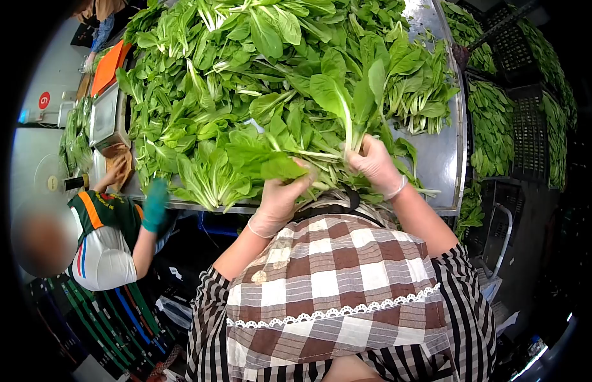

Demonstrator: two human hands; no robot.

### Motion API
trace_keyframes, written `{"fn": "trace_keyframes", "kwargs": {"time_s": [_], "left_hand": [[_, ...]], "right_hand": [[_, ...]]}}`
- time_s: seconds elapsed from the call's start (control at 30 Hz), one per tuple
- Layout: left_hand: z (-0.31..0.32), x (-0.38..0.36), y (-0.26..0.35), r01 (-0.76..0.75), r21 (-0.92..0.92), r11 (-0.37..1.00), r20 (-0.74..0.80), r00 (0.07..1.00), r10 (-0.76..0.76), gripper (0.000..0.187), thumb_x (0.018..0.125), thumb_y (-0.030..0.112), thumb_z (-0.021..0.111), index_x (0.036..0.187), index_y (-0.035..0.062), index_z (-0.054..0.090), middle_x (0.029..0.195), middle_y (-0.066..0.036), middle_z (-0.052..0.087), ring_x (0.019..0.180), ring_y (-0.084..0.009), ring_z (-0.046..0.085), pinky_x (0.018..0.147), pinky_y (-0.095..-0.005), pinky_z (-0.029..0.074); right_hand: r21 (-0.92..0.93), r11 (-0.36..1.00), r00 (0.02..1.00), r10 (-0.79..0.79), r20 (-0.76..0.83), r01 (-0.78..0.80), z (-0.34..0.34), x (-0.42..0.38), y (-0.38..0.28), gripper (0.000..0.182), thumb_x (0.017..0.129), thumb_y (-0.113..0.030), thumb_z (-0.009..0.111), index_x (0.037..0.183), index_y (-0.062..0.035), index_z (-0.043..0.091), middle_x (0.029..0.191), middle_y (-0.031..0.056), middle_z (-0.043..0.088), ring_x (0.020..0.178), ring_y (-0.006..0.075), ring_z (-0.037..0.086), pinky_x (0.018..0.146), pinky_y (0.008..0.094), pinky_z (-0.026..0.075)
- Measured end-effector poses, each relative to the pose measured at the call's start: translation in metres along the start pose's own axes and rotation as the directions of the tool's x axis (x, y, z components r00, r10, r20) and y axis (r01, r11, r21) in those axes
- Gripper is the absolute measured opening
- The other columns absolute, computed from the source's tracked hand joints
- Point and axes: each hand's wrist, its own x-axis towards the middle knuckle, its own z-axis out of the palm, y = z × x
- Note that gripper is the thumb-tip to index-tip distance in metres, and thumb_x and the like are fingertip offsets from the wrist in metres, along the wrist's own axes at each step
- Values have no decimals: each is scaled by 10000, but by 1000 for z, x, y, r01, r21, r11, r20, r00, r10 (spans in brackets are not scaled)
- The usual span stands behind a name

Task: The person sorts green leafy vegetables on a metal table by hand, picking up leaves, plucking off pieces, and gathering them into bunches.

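Both of my hands wear thin translucent gloves and work over the near edge of a metal table (431,159). My left hand (280,200) is closed on a leafy green (261,159) whose broad leaves point away to the left. In my right hand (375,167) the pale stalks of another leafy green (347,108) are gripped, with its leaves standing upward. Behind and around both hands lies a large heap of leafy greens (200,99). Loose stalks lie just below and between my hands.
At the right, black crates (524,130) hold more greens. On the left, a co-worker's teal-gloved hand (155,205) is at the table edge near the heap. Beyond stand a metal scale (107,121) and an orange panel (109,71). Another person's arm shows at upper left.
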Motion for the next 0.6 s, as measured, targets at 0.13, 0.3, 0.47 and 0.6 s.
{"fn": "trace_keyframes", "kwargs": {"time_s": [0.13, 0.3, 0.47, 0.6], "left_hand": [[5, -12, 18, -71, -29, 997, 137, 988, 74, 244, 863, -87, 629, 1031, 50, 519, 1007, -43, 568, 936, -139, 556, 899, -300, 462], [25, 4, 29, 2, -118, 993, 139, 990, 14, 266, 834, -102, 636, 1012, 54, 515, 1005, -28, 561, 975, -154, 554, 920, -315, 461], [3, 38, -14, 153, -184, 971, -99, 980, -173, 278, 831, -43, 638, 1097, 23, 589, 1092, -116, 643, 975, -219, 620, 938, -364, 482], [-8, 40, -25, 202, -278, 939, -165, 953, -254, 327, 834, -10, 653, 1155, 2, 590, 1098, -134, 657, 971, -226, 635, 925, -368, 503]], "right_hand": [[-842, 327, 902, -209, 378, 429, -20, 4, 1, 231, 850, -219, 705, 949, -12, 677, 836, 128, 681, 674, 210, 639, 631, 328, 516], [-730, 631, 946, -317, 64, 261, -17, 21, -13, 249, 835, -330, 728, 802, -83, 719, 717, 109, 701, 639, 235, 684, 605, 353, 526], [-951, 308, 944, -306, -122, -23, -19, 56, 9, 293, 797, -321, 758, 857, -46, 675, 808, 127, 697, 702, 237, 672, 650, 346, 522], [-593, 783, 953, -291, -81, 188, -41, 62, 24, 284, 787, -252, 783, 893, -18, 665, 801, 93, 681, 707, 176, 644, 653, 330, 512]]}}
